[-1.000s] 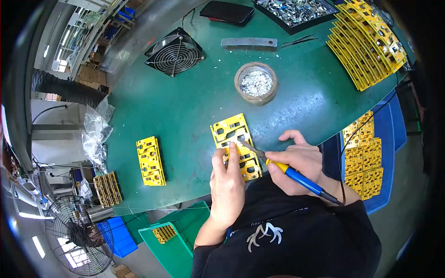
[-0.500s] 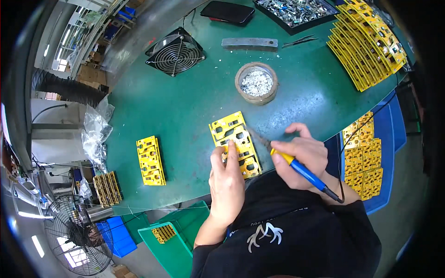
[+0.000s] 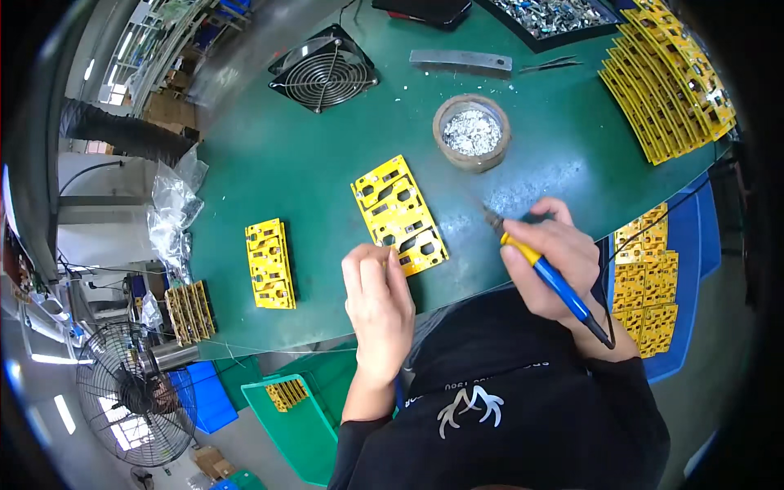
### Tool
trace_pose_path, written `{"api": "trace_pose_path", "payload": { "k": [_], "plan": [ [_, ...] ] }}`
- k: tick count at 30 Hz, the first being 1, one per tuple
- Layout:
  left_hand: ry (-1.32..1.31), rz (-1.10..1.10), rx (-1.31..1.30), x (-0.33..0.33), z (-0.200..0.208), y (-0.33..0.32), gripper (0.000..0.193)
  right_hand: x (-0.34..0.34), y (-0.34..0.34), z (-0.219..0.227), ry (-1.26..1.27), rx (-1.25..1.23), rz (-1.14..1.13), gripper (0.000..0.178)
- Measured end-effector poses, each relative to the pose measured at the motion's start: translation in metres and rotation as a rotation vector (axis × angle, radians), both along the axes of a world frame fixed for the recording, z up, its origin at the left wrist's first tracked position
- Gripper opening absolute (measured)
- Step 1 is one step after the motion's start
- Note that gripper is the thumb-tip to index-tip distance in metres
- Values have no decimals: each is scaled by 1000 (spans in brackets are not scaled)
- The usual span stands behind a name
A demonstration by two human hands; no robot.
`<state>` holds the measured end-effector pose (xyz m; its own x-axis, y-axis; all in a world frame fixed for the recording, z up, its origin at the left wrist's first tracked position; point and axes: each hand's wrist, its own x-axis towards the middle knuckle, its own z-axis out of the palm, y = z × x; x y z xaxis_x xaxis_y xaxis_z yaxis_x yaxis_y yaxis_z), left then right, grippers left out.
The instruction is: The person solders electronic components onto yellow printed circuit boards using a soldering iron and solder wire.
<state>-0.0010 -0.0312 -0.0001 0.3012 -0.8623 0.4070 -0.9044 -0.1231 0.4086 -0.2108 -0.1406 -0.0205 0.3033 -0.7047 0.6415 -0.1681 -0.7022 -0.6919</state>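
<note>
A yellow circuit board panel point(image 3: 398, 214) with dark cutouts lies tilted on the green table in front of me. At its near left edge, my left hand point(image 3: 378, 292) is closed, with curled fingers and thumb pinching the border. My right hand point(image 3: 555, 265) grips a soldering iron point(image 3: 549, 279) with a blue and yellow handle. The iron points up and left, its tip apart from the board on the right side. A second yellow panel, apparently a small stack point(image 3: 270, 264), lies to the left of the first.
Beyond the board stands a round pot point(image 3: 442, 151) of silvery bits. A fan point(image 3: 325, 75), a metal bar point(image 3: 461, 60) and tweezers point(image 3: 551, 64) lie farther back. Yellow panels point(image 3: 665, 90) stand in a row at far right; more fill a blue bin point(image 3: 690, 302). A green bin point(image 3: 282, 437) sits below left.
The left hand has gone from fingers on top of the board to its near edge. The board has shifted left and away. The iron's tip has moved off the board's right side.
</note>
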Motion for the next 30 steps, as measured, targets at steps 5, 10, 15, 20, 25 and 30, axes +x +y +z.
{"api": "trace_pose_path", "payload": {
  "k": [5,10,15,20,25,30],
  "plan": [
    [78,-49,-2,-11,5,20,12,3,15,0,-59,9,165,24],
    [-4,-50,-34,-18,-8,25,22,11,25,-4,-81,21,225,24],
    [2,-38,-30,-23,-10,21,27,12,26,-3,-80,29,228,24],
    [-13,-42,49,-18,-12,21,32,11,25,-4,-74,43,213,23],
    [-178,-115,13,-5,-16,19,32,12,24,-6,-98,41,216,23],
    [-80,-175,81,-3,-11,22,48,11,25,-6,-94,42,211,23]
  ]
}}
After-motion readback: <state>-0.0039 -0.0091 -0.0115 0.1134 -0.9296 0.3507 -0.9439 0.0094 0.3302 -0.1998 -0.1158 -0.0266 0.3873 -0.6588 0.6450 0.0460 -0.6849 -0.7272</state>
